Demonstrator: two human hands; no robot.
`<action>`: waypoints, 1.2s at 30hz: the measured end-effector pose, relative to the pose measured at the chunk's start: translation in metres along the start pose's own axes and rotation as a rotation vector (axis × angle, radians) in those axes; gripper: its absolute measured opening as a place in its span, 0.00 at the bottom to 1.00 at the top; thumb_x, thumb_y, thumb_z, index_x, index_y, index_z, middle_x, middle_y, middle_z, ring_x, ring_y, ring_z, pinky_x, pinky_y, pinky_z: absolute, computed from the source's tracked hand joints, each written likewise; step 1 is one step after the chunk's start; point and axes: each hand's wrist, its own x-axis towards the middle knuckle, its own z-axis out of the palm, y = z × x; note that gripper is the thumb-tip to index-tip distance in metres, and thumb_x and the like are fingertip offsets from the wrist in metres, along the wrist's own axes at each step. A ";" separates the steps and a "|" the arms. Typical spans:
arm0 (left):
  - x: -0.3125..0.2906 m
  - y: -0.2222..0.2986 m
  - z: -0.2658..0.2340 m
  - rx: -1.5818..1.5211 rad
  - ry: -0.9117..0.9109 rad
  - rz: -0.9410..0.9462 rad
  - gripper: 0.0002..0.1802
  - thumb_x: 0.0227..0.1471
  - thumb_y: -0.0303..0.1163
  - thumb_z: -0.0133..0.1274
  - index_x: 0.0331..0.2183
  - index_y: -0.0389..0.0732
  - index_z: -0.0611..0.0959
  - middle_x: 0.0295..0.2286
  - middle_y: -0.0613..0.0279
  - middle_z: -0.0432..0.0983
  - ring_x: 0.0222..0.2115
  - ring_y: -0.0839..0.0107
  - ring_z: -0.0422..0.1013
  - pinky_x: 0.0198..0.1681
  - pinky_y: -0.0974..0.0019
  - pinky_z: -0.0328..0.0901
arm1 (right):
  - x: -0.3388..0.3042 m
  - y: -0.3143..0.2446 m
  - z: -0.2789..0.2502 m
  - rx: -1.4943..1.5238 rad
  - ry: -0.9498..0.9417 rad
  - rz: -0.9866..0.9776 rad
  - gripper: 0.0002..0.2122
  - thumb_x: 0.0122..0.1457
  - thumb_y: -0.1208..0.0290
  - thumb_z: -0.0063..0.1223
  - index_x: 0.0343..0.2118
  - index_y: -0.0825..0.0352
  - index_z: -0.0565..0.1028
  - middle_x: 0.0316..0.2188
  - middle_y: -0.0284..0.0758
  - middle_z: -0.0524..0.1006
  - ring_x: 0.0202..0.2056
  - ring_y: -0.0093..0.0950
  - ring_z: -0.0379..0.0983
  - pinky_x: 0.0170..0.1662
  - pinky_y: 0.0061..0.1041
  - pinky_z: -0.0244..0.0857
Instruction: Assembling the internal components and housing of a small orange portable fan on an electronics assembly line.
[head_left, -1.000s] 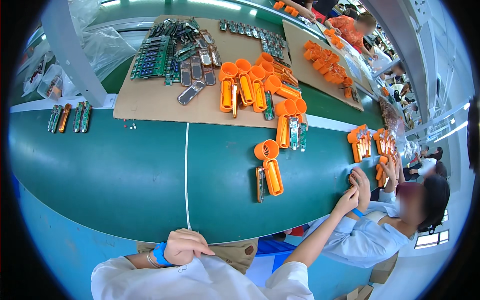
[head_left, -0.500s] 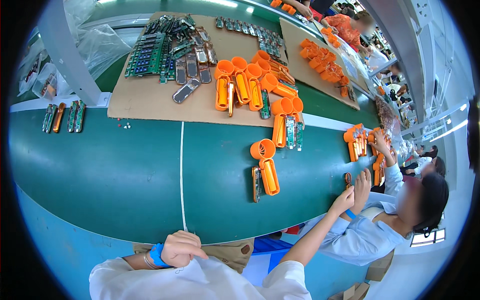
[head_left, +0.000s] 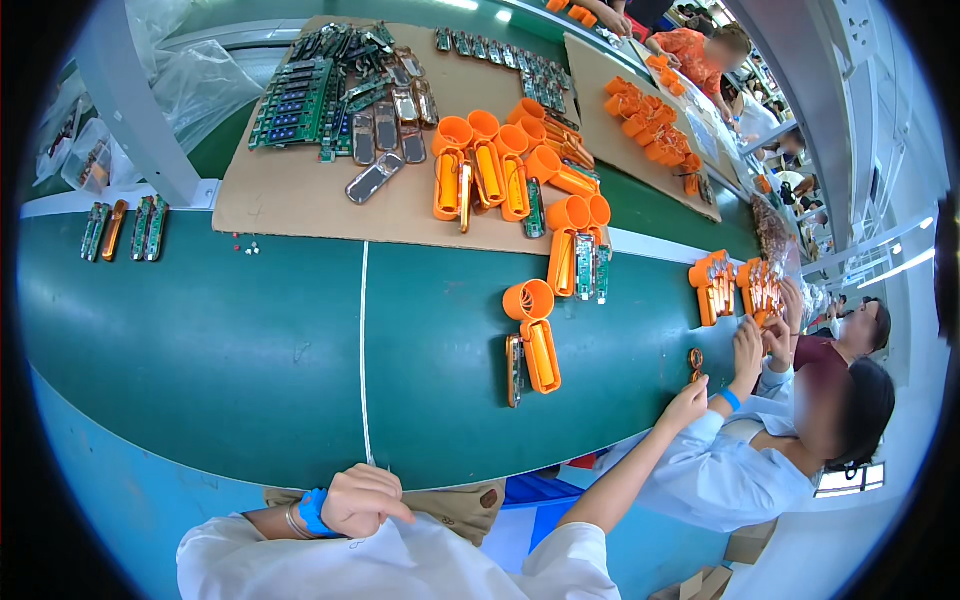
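My right hand (head_left: 686, 403) reaches out over the right part of the green table, its fingers pinched on a small copper-coloured coil (head_left: 696, 358). At the near edge, my left hand (head_left: 362, 500) rests with curled fingers beside the end of a white line (head_left: 364, 350). Whatever those fingers may hold is hidden. Between and beyond my hands lies an orange plastic housing (head_left: 528, 300) with a round cup and a yellow cylinder (head_left: 542, 354) in its long bay. A slim circuit-board part (head_left: 514, 370) lies along its left side.
Behind is cardboard (head_left: 290, 210) with stacked green circuit boards (head_left: 295, 110) and several orange housings (head_left: 483, 170). More board parts (head_left: 150, 228) lie far left, by a metal post (head_left: 140, 100). To the right, a co-worker's hands (head_left: 748, 350) work close to mine, beside orange housings (head_left: 713, 290).
The co-worker's near hand has moved away from my right hand, and both their hands are now together by the orange housings. My own hands have barely moved.
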 end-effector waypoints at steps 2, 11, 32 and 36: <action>-0.001 0.001 0.000 0.001 -0.008 0.002 0.20 0.25 0.09 0.34 0.21 0.26 0.80 0.09 0.58 0.64 0.09 0.66 0.60 0.16 0.65 0.61 | 0.000 0.000 -0.001 0.004 -0.003 0.005 0.23 0.65 0.59 0.40 0.16 0.72 0.66 0.10 0.28 0.59 0.14 0.19 0.51 0.18 0.27 0.46; -0.001 0.001 0.000 -0.011 -0.017 0.013 0.19 0.27 0.09 0.34 0.21 0.26 0.80 0.09 0.58 0.64 0.09 0.65 0.59 0.16 0.65 0.61 | 0.000 0.000 -0.001 -0.022 0.039 -0.004 0.26 0.65 0.57 0.39 0.12 0.71 0.63 0.08 0.29 0.59 0.14 0.21 0.52 0.18 0.27 0.47; -0.006 0.008 -0.001 -0.040 0.014 -0.079 0.15 0.29 0.08 0.36 0.20 0.26 0.78 0.12 0.53 0.68 0.12 0.63 0.62 0.16 0.64 0.60 | -0.004 -0.009 -0.006 0.015 0.073 -0.025 0.27 0.66 0.56 0.37 0.11 0.68 0.62 0.08 0.28 0.59 0.14 0.20 0.52 0.18 0.25 0.46; 0.002 0.018 0.010 0.114 0.152 -0.290 0.12 0.37 0.16 0.38 0.21 0.29 0.79 0.16 0.54 0.74 0.17 0.62 0.70 0.25 0.64 0.66 | -0.044 -0.081 -0.019 0.345 0.079 -0.007 0.23 0.67 0.60 0.31 0.16 0.67 0.65 0.14 0.31 0.64 0.19 0.22 0.60 0.25 0.23 0.54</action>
